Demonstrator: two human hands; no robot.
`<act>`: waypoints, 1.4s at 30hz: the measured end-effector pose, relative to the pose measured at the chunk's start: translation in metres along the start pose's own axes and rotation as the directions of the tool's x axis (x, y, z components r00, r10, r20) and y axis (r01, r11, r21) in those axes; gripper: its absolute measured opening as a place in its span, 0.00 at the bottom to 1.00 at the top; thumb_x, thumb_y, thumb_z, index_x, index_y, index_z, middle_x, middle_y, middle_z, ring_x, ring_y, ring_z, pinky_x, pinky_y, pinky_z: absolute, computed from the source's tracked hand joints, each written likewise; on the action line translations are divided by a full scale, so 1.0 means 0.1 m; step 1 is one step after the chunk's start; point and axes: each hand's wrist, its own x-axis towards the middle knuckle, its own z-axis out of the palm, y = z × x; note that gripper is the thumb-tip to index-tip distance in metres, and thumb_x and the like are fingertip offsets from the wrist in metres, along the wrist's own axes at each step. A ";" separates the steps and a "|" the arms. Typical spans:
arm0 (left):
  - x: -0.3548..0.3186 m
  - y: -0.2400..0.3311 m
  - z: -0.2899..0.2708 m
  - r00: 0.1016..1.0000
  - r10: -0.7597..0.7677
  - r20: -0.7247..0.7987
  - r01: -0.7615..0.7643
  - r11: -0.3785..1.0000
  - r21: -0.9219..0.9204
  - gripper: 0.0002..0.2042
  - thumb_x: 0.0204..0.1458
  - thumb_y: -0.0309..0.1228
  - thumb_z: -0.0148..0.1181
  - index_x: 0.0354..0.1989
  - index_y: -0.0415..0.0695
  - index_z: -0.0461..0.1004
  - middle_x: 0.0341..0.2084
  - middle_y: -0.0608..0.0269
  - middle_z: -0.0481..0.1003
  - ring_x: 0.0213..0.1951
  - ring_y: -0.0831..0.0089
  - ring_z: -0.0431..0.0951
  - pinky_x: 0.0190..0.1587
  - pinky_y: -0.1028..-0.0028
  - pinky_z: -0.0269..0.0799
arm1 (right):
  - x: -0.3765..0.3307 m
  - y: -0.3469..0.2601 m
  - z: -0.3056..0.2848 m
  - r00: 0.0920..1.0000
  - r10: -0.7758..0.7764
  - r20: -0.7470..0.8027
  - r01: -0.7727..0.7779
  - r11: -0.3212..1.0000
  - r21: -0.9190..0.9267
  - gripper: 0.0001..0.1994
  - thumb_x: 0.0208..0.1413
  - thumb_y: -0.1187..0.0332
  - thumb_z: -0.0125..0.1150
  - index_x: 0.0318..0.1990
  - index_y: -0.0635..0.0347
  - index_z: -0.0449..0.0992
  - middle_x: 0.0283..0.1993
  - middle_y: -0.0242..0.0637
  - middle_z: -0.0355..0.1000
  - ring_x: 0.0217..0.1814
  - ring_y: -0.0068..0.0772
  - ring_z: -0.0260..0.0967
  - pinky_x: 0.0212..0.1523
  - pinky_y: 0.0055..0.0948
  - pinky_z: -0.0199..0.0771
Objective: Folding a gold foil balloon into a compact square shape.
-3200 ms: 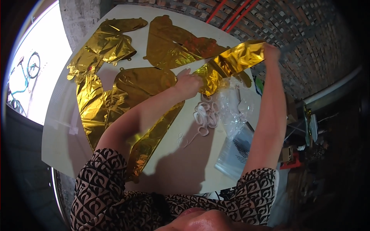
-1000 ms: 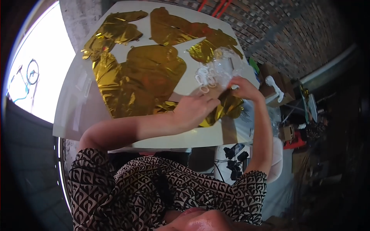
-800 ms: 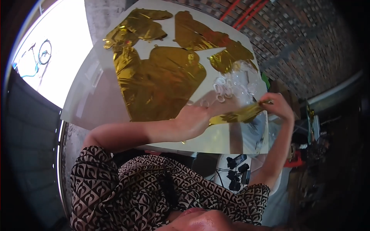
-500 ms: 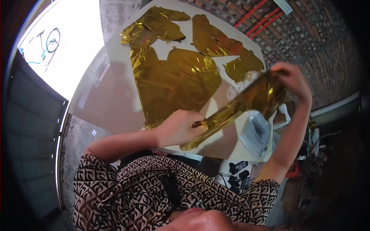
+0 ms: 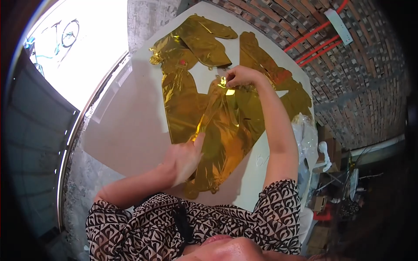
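Observation:
A flat, uninflated gold foil balloon [image 5: 226,143] with small tabs at its edge is stretched between my hands over the table. My right hand [image 5: 241,77] pinches its far end, fingers closed. Nearer to me, my left hand [image 5: 186,157] is closed on its left edge, slightly blurred. Under and beyond it lie more flat gold foil balloons: one wide piece [image 5: 176,106] partly covered by the held one, one at the far left [image 5: 204,43], and one at the far right [image 5: 259,58]. Where they overlap, their outlines are hard to separate.
The pale table [image 5: 126,117] has a bare stretch on its left. Clear plastic bags [image 5: 305,137] lie at its right edge, near a white curved object [image 5: 324,155]. A brick wall [image 5: 357,74] with a white power strip [image 5: 338,27] rises behind. A bicycle [image 5: 56,41] stands outside the bright doorway.
My right hand has moved left and away from me with the foil balloon's end. My left hand has shifted left and nearer. The balloon now spreads over the others. The view has turned somewhat.

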 end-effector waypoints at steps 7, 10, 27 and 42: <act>0.02 -0.03 0.02 1.000 0.019 0.021 -0.019 1.000 0.006 0.24 0.58 0.37 0.60 0.59 0.38 0.62 0.22 0.50 0.77 0.26 0.50 0.80 0.27 0.57 0.74 | 0.16 0.02 0.10 0.986 -0.074 -0.149 0.099 0.981 0.168 0.06 0.51 0.75 0.70 0.35 0.62 0.79 0.37 0.33 0.78 0.40 0.23 0.74 0.41 0.27 0.74; 0.04 -0.03 0.04 0.999 0.025 0.022 -0.025 1.000 0.012 0.24 0.58 0.38 0.60 0.58 0.38 0.63 0.20 0.51 0.77 0.24 0.51 0.80 0.26 0.58 0.74 | 0.21 0.05 0.12 0.972 -0.116 -0.206 0.125 0.992 0.034 0.09 0.51 0.74 0.72 0.39 0.62 0.79 0.39 0.33 0.78 0.41 0.25 0.73 0.42 0.26 0.73; -0.10 -0.03 0.07 1.000 -0.017 0.026 0.015 0.997 0.079 0.20 0.56 0.38 0.61 0.52 0.40 0.70 0.24 0.54 0.77 0.25 0.56 0.80 0.25 0.60 0.73 | 0.21 -0.02 0.19 0.981 -0.053 -0.187 0.063 0.997 0.046 0.08 0.55 0.69 0.70 0.38 0.61 0.79 0.36 0.31 0.77 0.41 0.21 0.72 0.44 0.25 0.72; -0.68 -0.57 -0.06 0.894 0.330 -0.304 -0.336 0.941 0.032 0.14 0.43 0.25 0.65 0.41 0.47 0.79 0.50 0.63 0.76 0.54 0.64 0.75 0.62 0.52 0.66 | 0.22 0.05 0.22 0.971 -0.129 -0.199 0.162 0.974 0.158 0.07 0.60 0.67 0.67 0.42 0.58 0.77 0.39 0.23 0.76 0.45 0.16 0.71 0.49 0.22 0.69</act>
